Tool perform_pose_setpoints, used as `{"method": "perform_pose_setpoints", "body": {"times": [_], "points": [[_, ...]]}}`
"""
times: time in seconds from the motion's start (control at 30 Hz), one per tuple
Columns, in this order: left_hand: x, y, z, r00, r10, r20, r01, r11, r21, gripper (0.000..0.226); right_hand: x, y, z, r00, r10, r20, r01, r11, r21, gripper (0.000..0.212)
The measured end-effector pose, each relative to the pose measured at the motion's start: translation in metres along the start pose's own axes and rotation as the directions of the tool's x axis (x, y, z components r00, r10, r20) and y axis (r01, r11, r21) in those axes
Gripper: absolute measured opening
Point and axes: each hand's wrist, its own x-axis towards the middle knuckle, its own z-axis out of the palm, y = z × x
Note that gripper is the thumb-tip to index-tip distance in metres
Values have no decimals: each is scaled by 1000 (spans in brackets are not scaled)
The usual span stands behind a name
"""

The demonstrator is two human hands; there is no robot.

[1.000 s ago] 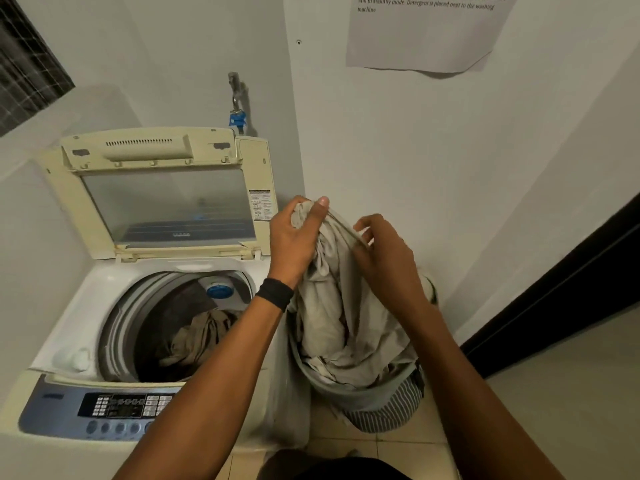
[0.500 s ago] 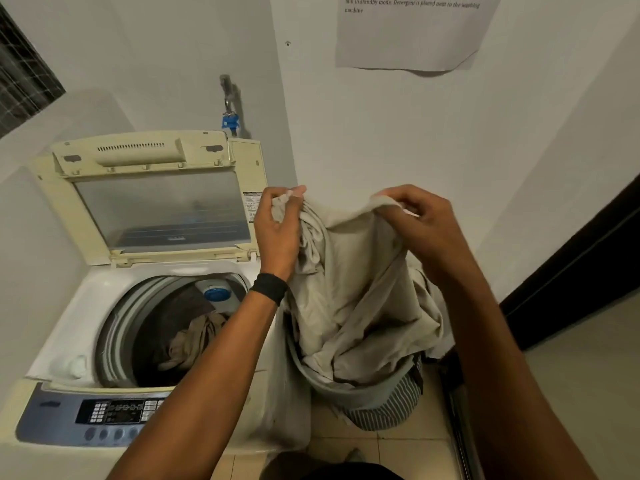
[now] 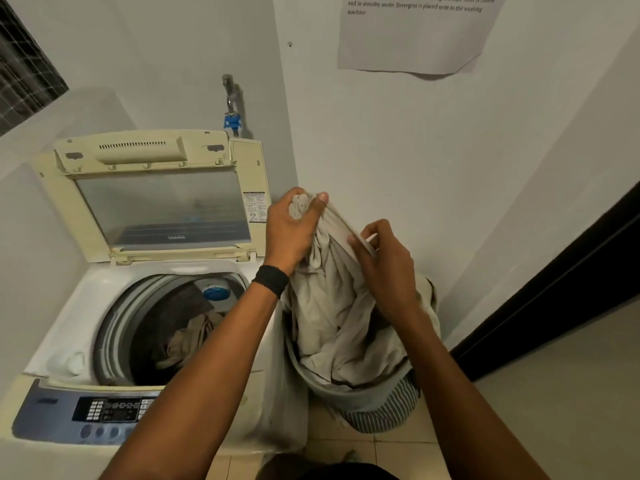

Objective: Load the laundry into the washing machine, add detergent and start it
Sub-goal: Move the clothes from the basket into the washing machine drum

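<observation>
Your left hand [image 3: 291, 230] has its fingers bunched tight around the top of a pale beige cloth [image 3: 329, 306], crumpled and heavily creased, while your right hand [image 3: 384, 268] pinches a fold of it, at 4 o'clock from the left. The cloth hangs down into the striped laundry basket [image 3: 377, 415] on the floor at your 1 o'clock, its lower end heaped inside. At 11 o'clock the washing machine [image 3: 86, 306] stands lid up, a tan garment [image 3: 194, 337] lying in the drum.
</observation>
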Motion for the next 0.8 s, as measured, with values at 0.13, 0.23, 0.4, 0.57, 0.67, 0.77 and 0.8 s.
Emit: {"method": "perform_pose_setpoints", "body": {"times": [0.13,0.23,0.4,0.57,0.67,0.77,0.8], "points": [[16,1,-12,977,-16,-211,1,997,-72,30,-20,44,-17,998,51,-23,-55,962,-268,34],[30,2,-29,958,14,-286,-39,996,-80,24,-13,64,-46,992,116,-52,-125,966,-226,37],[26,7,-23,959,-12,-283,-17,995,-101,21,47,11,-79,987,129,-96,-95,951,295,11],[1,15,1,999,-35,42,41,987,-158,25,72,-48,-40,998,58,-20,-46,929,368,8],[-8,14,7,975,-60,215,102,976,-193,48,65,-51,-15,989,45,143,-97,921,377,5],[-5,8,-2,973,-61,221,86,991,-105,41,58,-38,-19,970,92,224,-192,854,483,22],[-3,6,-5,980,-59,192,77,993,-86,37,56,-33,-23,963,107,249,-218,850,479,25]]}}
